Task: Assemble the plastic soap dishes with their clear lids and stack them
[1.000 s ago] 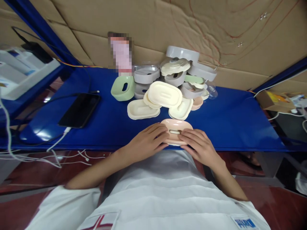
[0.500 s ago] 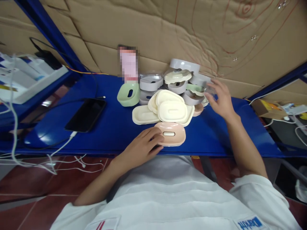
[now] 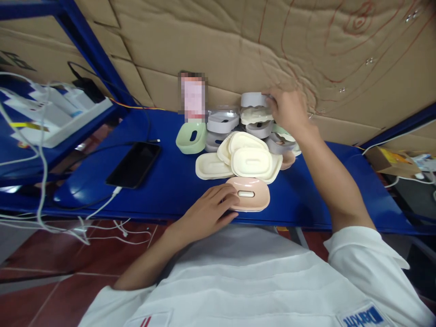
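A peach soap dish (image 3: 254,200) with a slot in its middle lies near the table's front edge. My left hand (image 3: 211,209) grips its left end, fingers over the rim and thumb at the front. At the back, my right hand (image 3: 289,109) has its fingers closed at the right end of a grey soap dish (image 3: 252,99) on top of the pile. Beneath that dish sits a cream wavy-edged piece (image 3: 254,116). Several cream oval trays (image 3: 252,162) lie overlapping between my hands. A green soap dish (image 3: 190,138) stands left of the pile.
A black phone (image 3: 134,164) with a white cable lies on the blue table (image 3: 170,186) at left. A pixelated upright screen (image 3: 192,95) leans on the cardboard wall (image 3: 221,41). Chargers and cables fill the left side; a small cardboard box (image 3: 391,162) sits at right.
My right hand has moved left and up, from the right side of the pile to the top grey soap dish. My left hand stays on the peach dish. The view has shifted slightly.
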{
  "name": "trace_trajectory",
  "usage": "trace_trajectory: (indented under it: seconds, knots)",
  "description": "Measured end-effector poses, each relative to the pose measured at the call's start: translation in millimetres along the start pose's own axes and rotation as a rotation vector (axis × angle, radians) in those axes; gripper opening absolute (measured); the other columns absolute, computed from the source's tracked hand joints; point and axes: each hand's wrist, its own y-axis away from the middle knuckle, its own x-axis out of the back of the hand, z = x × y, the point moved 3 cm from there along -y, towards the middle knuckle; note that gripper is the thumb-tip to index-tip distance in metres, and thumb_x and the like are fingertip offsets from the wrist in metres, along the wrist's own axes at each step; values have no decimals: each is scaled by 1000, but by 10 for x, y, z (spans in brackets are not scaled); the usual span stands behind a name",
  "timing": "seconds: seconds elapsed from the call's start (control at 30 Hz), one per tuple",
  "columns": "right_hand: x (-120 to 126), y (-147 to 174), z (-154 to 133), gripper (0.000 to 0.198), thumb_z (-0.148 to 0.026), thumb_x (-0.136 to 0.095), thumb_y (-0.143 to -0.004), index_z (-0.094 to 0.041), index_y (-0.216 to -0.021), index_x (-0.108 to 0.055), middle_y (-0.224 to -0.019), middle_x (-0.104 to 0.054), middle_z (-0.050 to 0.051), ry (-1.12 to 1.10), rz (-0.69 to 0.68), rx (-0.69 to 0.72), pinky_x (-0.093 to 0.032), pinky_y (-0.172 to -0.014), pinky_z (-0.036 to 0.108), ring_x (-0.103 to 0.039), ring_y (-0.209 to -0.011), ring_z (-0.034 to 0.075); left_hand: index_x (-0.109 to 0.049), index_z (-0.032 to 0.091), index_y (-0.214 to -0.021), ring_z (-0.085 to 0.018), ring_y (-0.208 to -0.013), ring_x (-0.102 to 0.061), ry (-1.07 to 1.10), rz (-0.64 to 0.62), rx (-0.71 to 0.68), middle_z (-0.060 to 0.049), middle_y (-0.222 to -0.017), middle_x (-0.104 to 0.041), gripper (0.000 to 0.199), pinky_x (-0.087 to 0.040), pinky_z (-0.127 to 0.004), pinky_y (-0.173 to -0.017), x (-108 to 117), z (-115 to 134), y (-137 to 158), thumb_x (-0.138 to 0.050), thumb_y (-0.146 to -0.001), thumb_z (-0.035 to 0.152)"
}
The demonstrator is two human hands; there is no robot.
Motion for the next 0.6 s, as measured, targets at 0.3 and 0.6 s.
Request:
trace_trajectory:
  seconds: [0.3, 0.6]
  knots:
    - [21, -16, -136, 77, -63, -64, -103, -19, -162, -44, -173, -40, 14, -15, 83, -25, -34, -128, 64, -37, -156, 36, -61, 21, -127, -31, -143, -57, -12, -20, -9, -13, -136, -66, 22, -53, -50, -117, -25, -8, 15, -65, -107, 26]
    - [-84, 193, 101, 114, -66, -83, -87, -13, -169, -25, -146, -69, 19, -175, -3, -217, -54, -107, 49, -68, -119, 31, -59, 22, -128, -31, -143, -57, -6, -20, -13, -13, -136, -65, 22, -52, -50, -117, -27, -10, 10, -65, -106, 25]
